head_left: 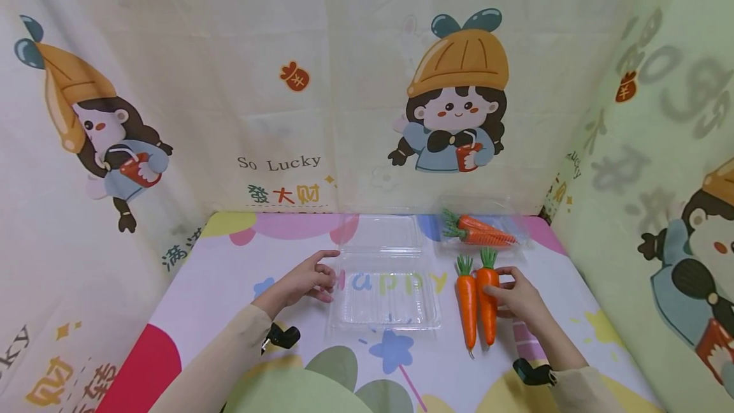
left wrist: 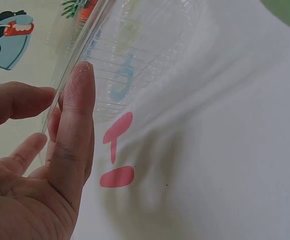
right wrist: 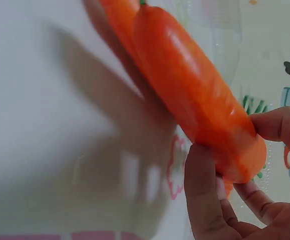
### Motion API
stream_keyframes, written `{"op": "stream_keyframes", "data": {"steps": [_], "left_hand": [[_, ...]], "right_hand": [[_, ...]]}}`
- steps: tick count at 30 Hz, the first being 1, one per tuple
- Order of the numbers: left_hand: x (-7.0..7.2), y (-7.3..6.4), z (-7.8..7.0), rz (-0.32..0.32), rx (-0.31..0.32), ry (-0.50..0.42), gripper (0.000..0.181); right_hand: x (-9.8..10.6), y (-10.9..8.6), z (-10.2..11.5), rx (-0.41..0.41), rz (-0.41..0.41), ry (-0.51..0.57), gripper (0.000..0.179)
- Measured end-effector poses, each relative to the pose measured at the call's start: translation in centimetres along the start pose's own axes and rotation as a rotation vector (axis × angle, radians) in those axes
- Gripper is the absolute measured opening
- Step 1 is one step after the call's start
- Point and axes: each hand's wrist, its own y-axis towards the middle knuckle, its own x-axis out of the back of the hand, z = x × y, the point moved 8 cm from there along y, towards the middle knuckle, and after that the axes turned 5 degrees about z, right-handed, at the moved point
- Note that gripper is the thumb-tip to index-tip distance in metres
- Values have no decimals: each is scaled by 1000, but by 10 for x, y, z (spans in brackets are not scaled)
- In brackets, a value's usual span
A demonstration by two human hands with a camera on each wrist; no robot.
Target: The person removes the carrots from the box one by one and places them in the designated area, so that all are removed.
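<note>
An open clear plastic clamshell box lies mid-table, its lid folded back toward the wall. At the box's left side, my left hand pinches the clear edge; in the left wrist view this edge runs between thumb and fingers. Two orange carrots with green tops lie side by side to the right of the box. My right hand grips the right carrot near its leafy end, thumb on one side and fingers on the other. Close beside it is the left carrot, which no hand touches.
Behind the two carrots, a second clear box holds more carrots at the back right. A printed cloth covers the table. Patterned curtains stand at the back and both sides.
</note>
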Motion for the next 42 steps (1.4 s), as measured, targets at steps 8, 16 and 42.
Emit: {"op": "stream_keyframes", "data": {"steps": [8, 16, 42], "left_hand": [[0, 1, 0, -9, 5, 9, 74], [-1, 1, 0, -4, -5, 5, 73], [-11, -16, -54, -429, -140, 821, 44]], "right_hand": [[0, 5, -8, -28, -12, -5, 70], [-2, 10, -17, -43, -1, -16, 70], [8, 5, -19, -18, -21, 22, 60]]}}
